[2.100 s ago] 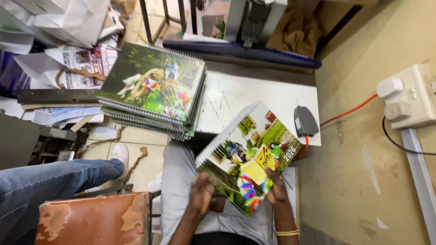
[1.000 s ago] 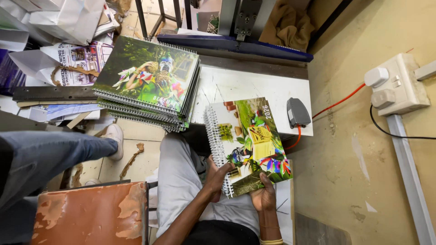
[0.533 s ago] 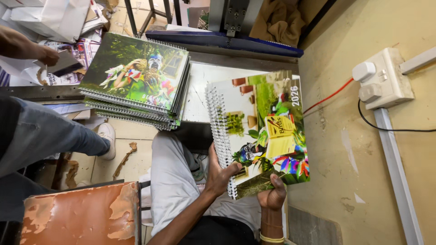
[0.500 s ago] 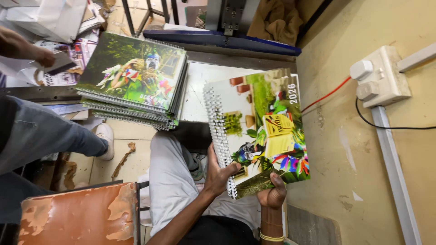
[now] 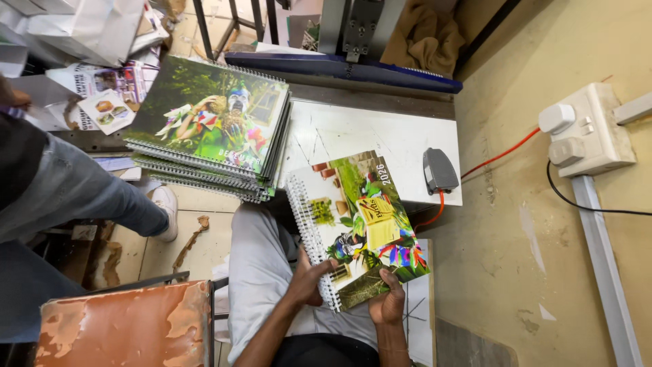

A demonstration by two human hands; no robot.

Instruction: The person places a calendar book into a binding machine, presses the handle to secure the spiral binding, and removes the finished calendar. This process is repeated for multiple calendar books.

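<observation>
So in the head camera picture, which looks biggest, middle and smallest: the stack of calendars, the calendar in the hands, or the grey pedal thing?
1. Stack of spiral-bound calendars: looks biggest.
2. Calendar in the hands: looks slightly smaller, though probably the same kind, so viewing angle may explain it.
3. Grey pedal: clearly smallest.

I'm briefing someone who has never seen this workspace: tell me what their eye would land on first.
First, the brightly coloured spiral-bound calendar at centre, held over the lap by the left hand at its wire spine and the right hand at its bottom edge. Next, the stack of similar calendars up left on the white worktable. At far right, a wall socket with an orange cable.
</observation>
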